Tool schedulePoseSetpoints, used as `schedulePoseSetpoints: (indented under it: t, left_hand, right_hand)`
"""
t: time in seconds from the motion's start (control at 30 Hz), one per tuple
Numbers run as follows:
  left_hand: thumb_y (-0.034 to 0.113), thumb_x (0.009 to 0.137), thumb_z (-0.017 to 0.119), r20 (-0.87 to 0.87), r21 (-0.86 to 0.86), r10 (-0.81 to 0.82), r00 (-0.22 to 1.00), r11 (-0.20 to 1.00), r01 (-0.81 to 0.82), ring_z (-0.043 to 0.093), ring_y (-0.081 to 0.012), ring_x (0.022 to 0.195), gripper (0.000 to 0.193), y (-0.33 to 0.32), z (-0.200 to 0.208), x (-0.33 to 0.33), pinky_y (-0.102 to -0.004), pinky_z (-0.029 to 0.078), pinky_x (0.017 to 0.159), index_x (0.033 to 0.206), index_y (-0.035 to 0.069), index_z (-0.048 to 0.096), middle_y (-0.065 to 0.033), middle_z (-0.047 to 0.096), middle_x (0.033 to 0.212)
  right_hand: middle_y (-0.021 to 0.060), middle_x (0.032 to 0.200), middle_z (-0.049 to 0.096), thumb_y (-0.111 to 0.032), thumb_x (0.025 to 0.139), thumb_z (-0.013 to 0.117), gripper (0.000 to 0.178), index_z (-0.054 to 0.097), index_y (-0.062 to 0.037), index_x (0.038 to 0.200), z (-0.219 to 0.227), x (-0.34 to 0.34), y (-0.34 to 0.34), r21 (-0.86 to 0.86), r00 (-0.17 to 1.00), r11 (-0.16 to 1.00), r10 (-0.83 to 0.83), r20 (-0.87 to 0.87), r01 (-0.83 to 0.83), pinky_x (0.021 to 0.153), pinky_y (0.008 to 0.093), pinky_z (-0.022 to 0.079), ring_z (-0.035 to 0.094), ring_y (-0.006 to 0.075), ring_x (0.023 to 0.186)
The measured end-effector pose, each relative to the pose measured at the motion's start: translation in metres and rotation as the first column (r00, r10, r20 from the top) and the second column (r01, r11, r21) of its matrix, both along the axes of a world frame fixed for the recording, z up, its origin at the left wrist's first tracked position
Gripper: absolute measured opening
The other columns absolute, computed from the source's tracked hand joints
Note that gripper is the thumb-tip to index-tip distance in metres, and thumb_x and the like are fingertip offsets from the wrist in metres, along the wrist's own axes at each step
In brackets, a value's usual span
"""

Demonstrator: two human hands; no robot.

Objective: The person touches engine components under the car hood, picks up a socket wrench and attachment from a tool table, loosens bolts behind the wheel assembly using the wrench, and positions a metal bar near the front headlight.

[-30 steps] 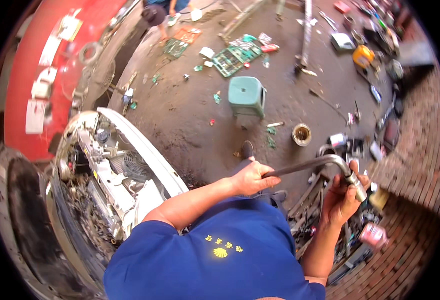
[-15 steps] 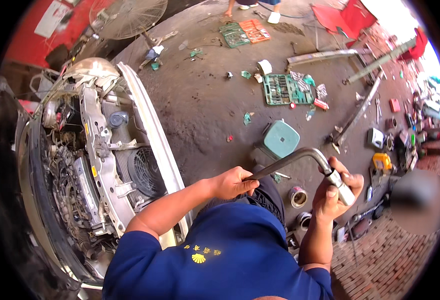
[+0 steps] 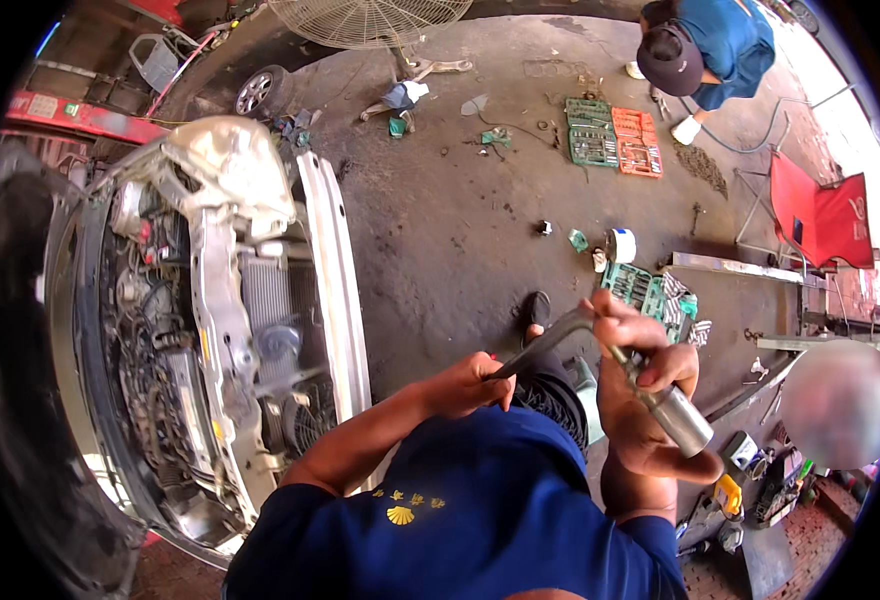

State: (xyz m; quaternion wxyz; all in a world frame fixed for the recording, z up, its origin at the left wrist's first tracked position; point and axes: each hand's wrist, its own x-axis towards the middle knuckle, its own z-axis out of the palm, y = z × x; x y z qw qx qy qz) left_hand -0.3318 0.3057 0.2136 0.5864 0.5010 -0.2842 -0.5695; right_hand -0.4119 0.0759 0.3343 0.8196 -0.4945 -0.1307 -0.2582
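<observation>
My left hand (image 3: 470, 385) is closed around the straight end of a bent metal socket wrench (image 3: 545, 342), held in front of my body. Near the bend, my right hand (image 3: 655, 395) grips the other end, its fingers wrapped about the head. A silver socket (image 3: 682, 422) points out from that hand, down and to the right. The wrench slants upward from left to right, and my right fingers partly cover its bend. To my left stands a car front with an exposed engine bay (image 3: 160, 340), a radiator (image 3: 278, 285) and a pale bumper beam (image 3: 335, 270).
A teal stool (image 3: 587, 395) is partly hidden behind my right arm. A green socket set (image 3: 635, 287) lies ahead; beyond it is a green-and-orange tool case (image 3: 615, 138). A co-worker (image 3: 725, 55) bends over at the far right, near a red folding chair (image 3: 820, 215).
My view has turned left and forward, bringing the co-worker and a loose wheel into sight. I have stepped forward past the stool. The wrench stays in both hands; my right hand has shifted toward its bend.
</observation>
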Motion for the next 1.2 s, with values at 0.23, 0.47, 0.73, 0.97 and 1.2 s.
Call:
schedulePoseSetpoints:
  t: [0.23, 0.47, 0.73, 0.97, 1.2]
  left_hand:
    - [0.068, 0.102, 0.057, -0.050, -0.028, 0.218, 0.975, 0.975, -0.219, 0.045, -0.0083, 0.057, 0.068, -0.055, 0.044, 0.177, -0.0276, 0.032, 0.053, 0.084, 0.003, 0.069, 0.0018, 0.051, 0.064]
    - [0.064, 0.104, 0.058, -0.024, -0.102, 0.301, 0.953, 0.948, -0.302, 0.048, -0.0092, 0.061, 0.063, -0.064, 0.018, 0.363, -0.0281, 0.035, 0.057, 0.087, 0.004, 0.069, 0.0023, 0.052, 0.067]
    - [0.040, 0.107, 0.065, 0.066, -0.303, 0.625, 0.778, 0.755, -0.581, 0.058, -0.0104, 0.071, 0.043, -0.045, 0.050, 0.591, -0.0311, 0.046, 0.066, 0.088, 0.001, 0.067, -0.0001, 0.063, 0.074]
    - [0.038, 0.109, 0.058, 0.100, -0.266, 0.995, -0.008, 0.019, -0.964, 0.057, -0.0083, 0.062, 0.045, 0.042, 0.057, 0.740, -0.0267, 0.043, 0.055, 0.081, 0.004, 0.066, -0.0017, 0.064, 0.074]
    - [0.035, 0.109, 0.058, -0.062, -0.387, 0.778, -0.625, -0.596, -0.704, 0.042, -0.0099, 0.062, 0.042, 0.144, 0.076, 0.885, -0.0276, 0.033, 0.054, 0.092, -0.003, 0.062, -0.0057, 0.055, 0.077]
  right_hand:
    - [0.0275, 0.149, 0.056, -0.066, 0.105, 0.050, 0.053, 0.059, -0.0154, 0.118, 0.042, 0.232, -0.065, 0.128, 0.952, 0.964, 0.255, -0.171, -0.235, 0.121, 0.0676, 0.032, 0.043, 0.0448, 0.150]
    - [0.0237, 0.126, 0.058, -0.071, 0.089, 0.067, 0.083, 0.058, -0.0037, 0.137, 0.043, 0.471, -0.059, 0.044, 0.851, 0.866, 0.497, -0.166, -0.498, 0.105, 0.0592, 0.049, 0.060, 0.0402, 0.115]
    - [0.0308, 0.139, 0.058, -0.046, 0.111, 0.047, 0.053, 0.055, -0.0060, 0.145, 0.070, 0.727, -0.001, -0.041, 0.685, 0.686, 0.728, 0.026, -0.727, 0.103, 0.0552, 0.050, 0.060, 0.0430, 0.125]
    - [0.0262, 0.168, 0.034, -0.068, 0.098, 0.057, 0.098, 0.032, 0.0005, 0.164, -0.026, 0.920, 0.119, -0.114, 0.411, 0.395, 0.885, -0.219, -0.912, 0.125, 0.0516, 0.030, 0.036, 0.0375, 0.155]
    - [0.0226, 0.106, 0.070, -0.042, 0.097, 0.075, 0.043, 0.068, -0.0025, 0.113, -0.165, 1.041, 0.247, -0.610, 0.404, -0.057, 0.700, -0.589, -0.790, 0.085, 0.0466, 0.053, 0.069, 0.0392, 0.098]
